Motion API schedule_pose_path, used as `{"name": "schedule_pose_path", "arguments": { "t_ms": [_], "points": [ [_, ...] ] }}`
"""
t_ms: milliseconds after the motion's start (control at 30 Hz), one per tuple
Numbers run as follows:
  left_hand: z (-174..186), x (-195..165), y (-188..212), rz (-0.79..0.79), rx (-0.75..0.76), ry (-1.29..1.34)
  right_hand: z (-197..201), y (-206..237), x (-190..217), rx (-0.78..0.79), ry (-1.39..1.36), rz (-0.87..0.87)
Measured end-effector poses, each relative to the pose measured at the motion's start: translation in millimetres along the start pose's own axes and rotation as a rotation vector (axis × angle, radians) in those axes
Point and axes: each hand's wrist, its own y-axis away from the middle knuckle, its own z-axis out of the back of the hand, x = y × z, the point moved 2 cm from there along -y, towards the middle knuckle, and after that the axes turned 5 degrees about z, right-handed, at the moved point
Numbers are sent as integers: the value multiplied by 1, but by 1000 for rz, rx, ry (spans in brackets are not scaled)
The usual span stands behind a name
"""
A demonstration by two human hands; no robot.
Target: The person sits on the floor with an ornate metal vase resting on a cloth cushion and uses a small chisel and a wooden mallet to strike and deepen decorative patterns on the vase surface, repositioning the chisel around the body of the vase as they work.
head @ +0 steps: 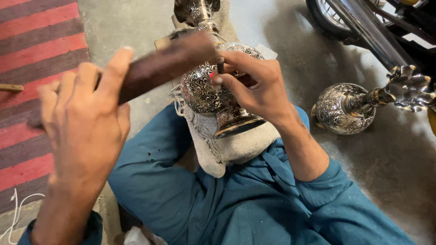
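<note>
An engraved silver metal vase (pixel 202 93) lies on its side on a whitish cloth (pixel 240 145) across my lap, its foot pointing toward me. My right hand (pixel 259 86) pinches a thin dark metal punch (pixel 220 63) upright against the vase's belly. My left hand (pixel 84 118) grips a brown wooden mallet (pixel 159 68), blurred, with its head just above and left of the punch. My teal trousers and sleeves fill the lower frame.
A second engraved vase (pixel 345 109) with a flared shiny mouth lies on the concrete floor at right. A motorbike wheel and chrome pipe (pixel 363 22) stand at the top right. A red and brown striped rug (pixel 32 54) covers the left; a white cord (pixel 13 213) lies at the bottom left.
</note>
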Motion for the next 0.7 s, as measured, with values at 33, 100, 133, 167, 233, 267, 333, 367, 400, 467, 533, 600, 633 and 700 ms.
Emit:
{"name": "schedule_pose_path", "arguments": {
  "t_ms": [33,100,133,167,233,267,333,367,400,467,533,600,633,700],
  "points": [
    [-3,2,3,40,46,-23,1,1,-2,2,-94,-38],
    [-11,10,10,121,140,-71,3,3,-6,8,-285,-115],
    [-15,12,16,163,120,106,6,4,-7,-4,-321,-115],
    [-18,13,25,209,102,283,8,5,-9,-14,-359,-117],
    [-31,13,45,428,152,520,11,7,-10,3,-377,-89],
    [-42,9,57,601,229,583,13,8,-10,29,-352,-64],
    [-58,-5,79,725,255,677,13,12,-8,62,-298,-25],
    [-63,-13,86,671,194,709,12,13,-7,65,-265,-2],
    [-67,-18,90,617,129,739,11,13,-6,71,-231,24],
    [-71,-26,98,613,123,858,7,15,-5,39,-206,39],
    [-68,-29,99,592,112,886,4,15,-4,11,-210,66],
    [-61,-31,94,545,98,825,1,14,-5,-21,-236,108],
    [-55,-31,89,482,60,840,0,14,-6,-32,-231,95],
    [-41,-32,80,356,-14,867,0,15,-7,-56,-221,68]
  ]
}}
